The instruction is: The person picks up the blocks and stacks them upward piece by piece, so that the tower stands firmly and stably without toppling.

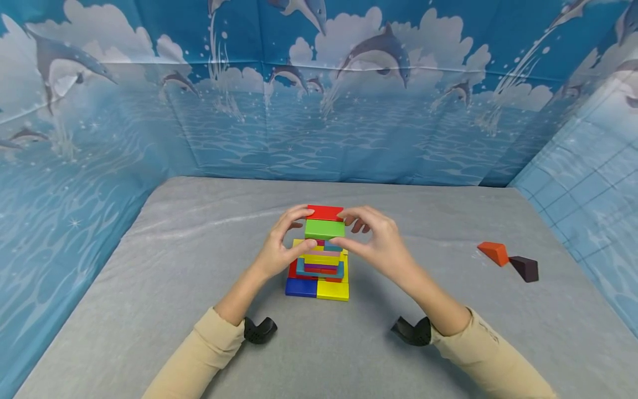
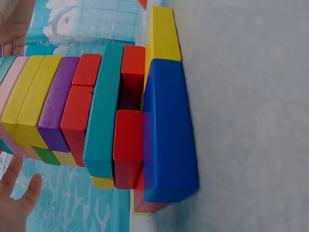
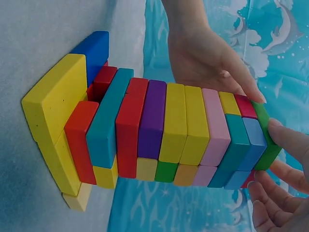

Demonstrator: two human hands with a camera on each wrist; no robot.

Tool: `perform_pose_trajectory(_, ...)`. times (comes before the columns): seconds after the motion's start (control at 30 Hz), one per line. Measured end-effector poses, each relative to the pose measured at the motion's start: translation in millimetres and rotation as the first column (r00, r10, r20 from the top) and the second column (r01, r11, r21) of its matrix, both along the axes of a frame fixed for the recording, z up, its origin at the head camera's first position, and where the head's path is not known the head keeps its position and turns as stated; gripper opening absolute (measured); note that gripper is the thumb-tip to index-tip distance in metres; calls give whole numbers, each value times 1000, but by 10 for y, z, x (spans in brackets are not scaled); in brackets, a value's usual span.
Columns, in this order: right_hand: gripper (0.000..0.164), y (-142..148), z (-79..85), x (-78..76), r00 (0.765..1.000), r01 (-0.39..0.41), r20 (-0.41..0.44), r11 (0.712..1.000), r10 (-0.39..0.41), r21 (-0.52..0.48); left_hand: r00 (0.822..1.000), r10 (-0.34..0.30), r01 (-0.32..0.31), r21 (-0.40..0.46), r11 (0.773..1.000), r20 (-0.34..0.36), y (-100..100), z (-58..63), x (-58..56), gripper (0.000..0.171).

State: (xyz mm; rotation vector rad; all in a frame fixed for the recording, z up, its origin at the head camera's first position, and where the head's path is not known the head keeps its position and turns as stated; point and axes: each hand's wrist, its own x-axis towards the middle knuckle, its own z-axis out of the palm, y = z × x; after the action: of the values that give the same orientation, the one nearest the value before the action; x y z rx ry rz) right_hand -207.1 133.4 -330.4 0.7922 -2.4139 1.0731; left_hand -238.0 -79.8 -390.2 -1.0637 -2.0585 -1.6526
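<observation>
A tower of colourful wooden blocks stands on the table, with a green block and a red block at its top. My left hand is at the tower's left, thumb at the green block's lower corner and index fingertip on the red block's left end. From the other side my right hand grips the top, thumb by the green block's near corner and fingers at the red block's right end. In the right wrist view, both thumbs touch the green block.
An orange wedge block and a dark wedge block lie on the grey cloth at the right. Blue and yellow blocks form the tower's base. A dolphin-printed curtain hangs behind and at both sides.
</observation>
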Motion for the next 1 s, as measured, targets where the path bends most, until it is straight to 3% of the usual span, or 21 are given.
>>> perform_pose_trajectory(0.2, 56, 14, -3, -43, 999, -1, 34, 999, 0, 48, 1000, 7, -6, 21, 1000, -27, 31, 215, 143, 62)
perform_pose_trajectory(0.33, 70, 60, -18, -104, 985, -96, 153, 994, 86, 58, 999, 14, -13, 11, 1000, -30, 33, 220, 146, 64)
perform_pose_trajectory(0.47, 68, 96, -55, -164, 957, -176, 236, 984, 170, 2, 1000, 14, -14, 6, 1000, -23, 32, 204, 142, 62)
perform_pose_trajectory(0.77, 67, 92, -60, -195, 929, -186, 309, 978, 206, -92, 1000, -27, 26, 42, 999, 13, 36, 183, 119, 65)
perform_pose_trajectory(1.0, 66, 80, -76, -200, 914, -172, 346, 976, 210, -136, 999, -32, 33, 50, 998, -15, 39, 178, 115, 58)
